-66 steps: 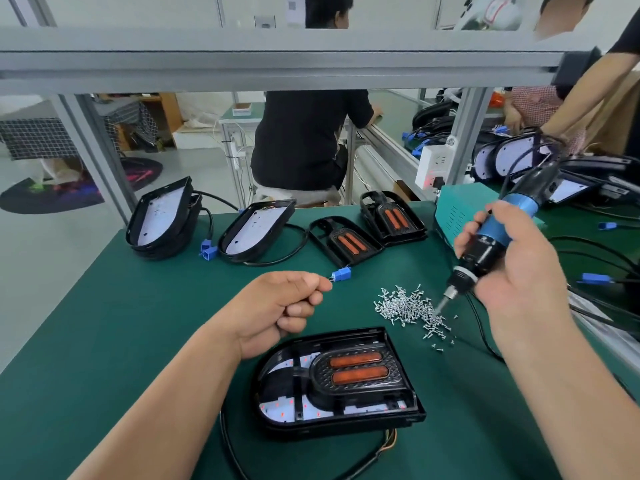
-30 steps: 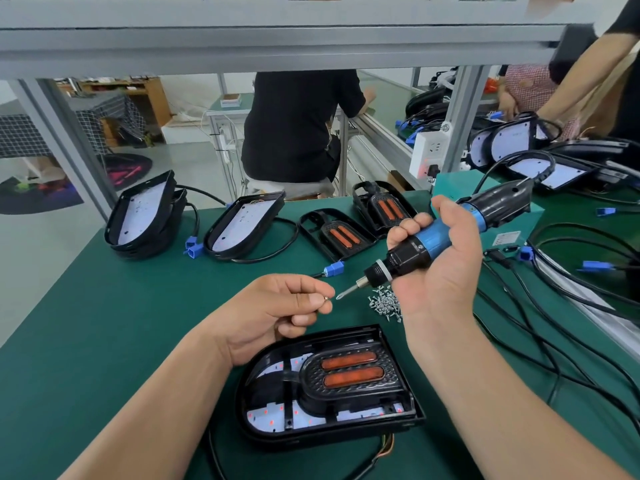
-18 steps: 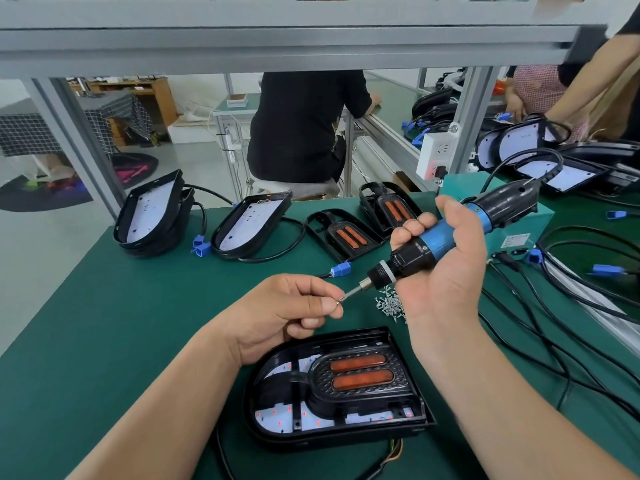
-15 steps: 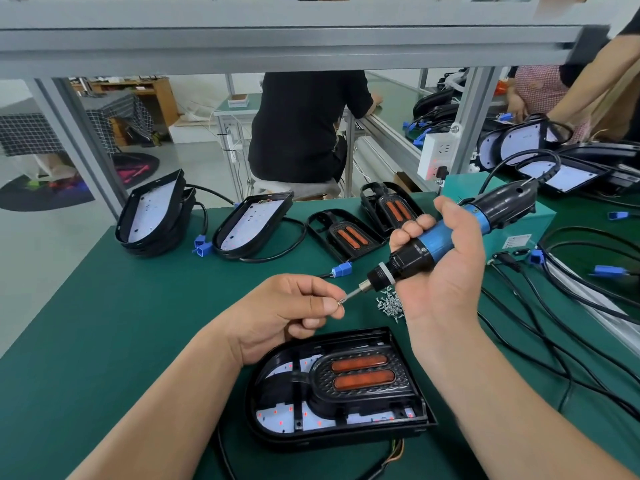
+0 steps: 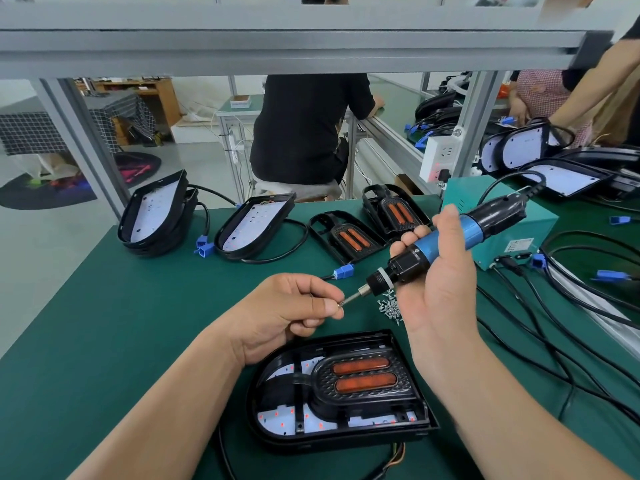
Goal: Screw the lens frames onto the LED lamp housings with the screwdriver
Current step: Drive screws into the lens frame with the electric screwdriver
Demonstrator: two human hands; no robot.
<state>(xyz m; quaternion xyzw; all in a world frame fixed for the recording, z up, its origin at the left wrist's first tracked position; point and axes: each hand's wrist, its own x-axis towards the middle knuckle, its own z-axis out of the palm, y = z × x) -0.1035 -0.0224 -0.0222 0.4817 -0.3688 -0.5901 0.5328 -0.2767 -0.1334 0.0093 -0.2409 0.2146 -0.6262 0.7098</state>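
Observation:
A black LED lamp housing [image 5: 277, 434] lies near the table's front edge with a black lens frame [image 5: 363, 379] holding two orange lenses set in it. My right hand [image 5: 436, 285] grips the blue and black electric screwdriver [image 5: 446, 244], tilted with its bit pointing down-left. My left hand [image 5: 291, 310] pinches a small screw [image 5: 341, 303] at the bit's tip, above the housing. A pile of loose silver screws [image 5: 389, 308] lies on the mat, partly hidden behind my right hand.
Two open lamp housings [image 5: 156, 216] [image 5: 252, 225] and two spare lens frames [image 5: 346, 237] [image 5: 394, 213] line the back of the green table [image 5: 104, 323]. A teal power box [image 5: 498, 237] and several black cables [image 5: 554, 317] lie right. Other people work beyond the aluminium frame [image 5: 277, 39].
My right hand lifted the screwdriver off the screw pile and swung its bit left to my left hand's fingertips. The left hand barely moved and now pinches a screw against the bit.

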